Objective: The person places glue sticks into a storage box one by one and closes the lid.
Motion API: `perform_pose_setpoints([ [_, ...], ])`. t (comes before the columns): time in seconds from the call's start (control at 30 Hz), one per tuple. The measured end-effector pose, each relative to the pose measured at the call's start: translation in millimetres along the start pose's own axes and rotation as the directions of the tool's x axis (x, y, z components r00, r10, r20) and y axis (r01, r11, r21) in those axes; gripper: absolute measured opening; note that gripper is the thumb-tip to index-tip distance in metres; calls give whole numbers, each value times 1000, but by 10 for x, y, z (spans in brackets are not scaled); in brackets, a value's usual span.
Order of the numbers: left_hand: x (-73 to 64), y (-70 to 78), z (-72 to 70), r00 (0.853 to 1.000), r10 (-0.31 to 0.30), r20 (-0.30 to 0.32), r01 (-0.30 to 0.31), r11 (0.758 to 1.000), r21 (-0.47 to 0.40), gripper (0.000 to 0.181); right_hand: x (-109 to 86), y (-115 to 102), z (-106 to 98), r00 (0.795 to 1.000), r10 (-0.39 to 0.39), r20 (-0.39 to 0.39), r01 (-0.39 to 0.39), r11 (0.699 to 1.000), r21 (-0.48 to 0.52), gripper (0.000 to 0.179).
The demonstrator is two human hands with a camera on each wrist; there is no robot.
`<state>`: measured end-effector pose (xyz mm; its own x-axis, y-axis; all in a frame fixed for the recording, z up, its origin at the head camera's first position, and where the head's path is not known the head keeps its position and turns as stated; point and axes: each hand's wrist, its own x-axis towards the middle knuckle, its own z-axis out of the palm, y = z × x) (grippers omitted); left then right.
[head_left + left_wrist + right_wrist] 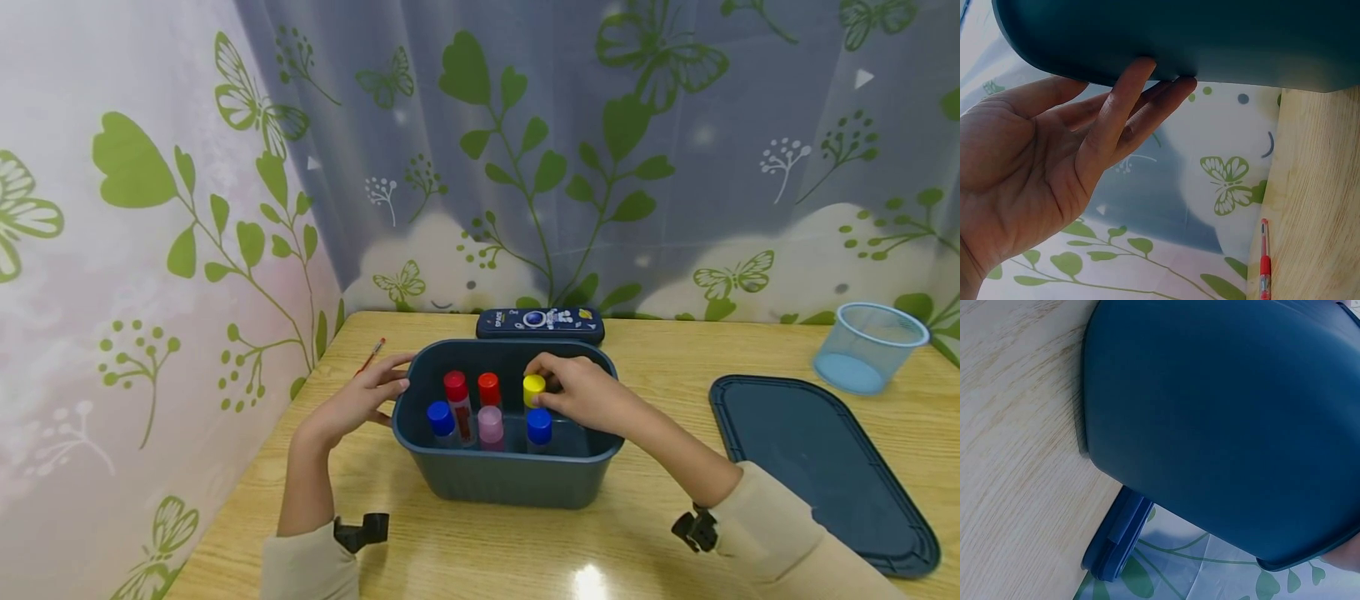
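Note:
A dark blue-green plastic bin (517, 481) stands on the table with several small capped bottles inside. My right hand (581, 390) reaches over its right rim and pinches the yellow-capped bottle (534, 385) at the cap. Close to that are a blue-capped bottle (538, 423) and a pink bottle (491, 423). Farther left stand two red-capped bottles (456, 387) and another blue-capped bottle (441, 418). My left hand (1054, 144) rests its extended fingers against the bin's left side, near the rim. In the right wrist view the bin's wall hides most of the right hand.
A dark lid (817, 467) lies flat at the right, near a light blue mesh basket (862, 358). Behind the bin is a navy pencil case (540, 325) with an astronaut print. A red pen (371, 355) lies at the left. Patterned curtains border the table.

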<state>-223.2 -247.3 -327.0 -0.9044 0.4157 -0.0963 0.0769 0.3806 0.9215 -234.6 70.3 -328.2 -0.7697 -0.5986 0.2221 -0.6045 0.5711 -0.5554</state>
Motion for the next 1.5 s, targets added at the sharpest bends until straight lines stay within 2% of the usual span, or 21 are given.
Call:
perform_pose_setpoints([
  [0.77, 10, 16, -21, 1000, 4, -2, -4, 1000, 4, 53, 22, -10, -2, 1000, 19, -10, -19, 999, -33, 35],
  [0.9, 15, 16, -17, 1000, 6, -3, -6, 1000, 4, 53, 18, -3, -11, 999, -1, -33, 2, 1000, 1, 36],
  [1.07, 19, 16, -1, 1000, 6, 1, -6, 1000, 1, 52, -15, -5, -78, 994, -12, -110, 20, 997, 74, 34],
  [1.27, 18, 9, 15, 1000, 8, 0, -8, 1000, 0, 51, -209, -38, -314, 981, 33, -192, -10, 993, 119, 31],
  [1.5, 5, -16, 0, 1000, 3, -7, -3, 1000, 5, 52, -693, 6, -615, 960, 66, -270, -54, 997, 51, 35],
])
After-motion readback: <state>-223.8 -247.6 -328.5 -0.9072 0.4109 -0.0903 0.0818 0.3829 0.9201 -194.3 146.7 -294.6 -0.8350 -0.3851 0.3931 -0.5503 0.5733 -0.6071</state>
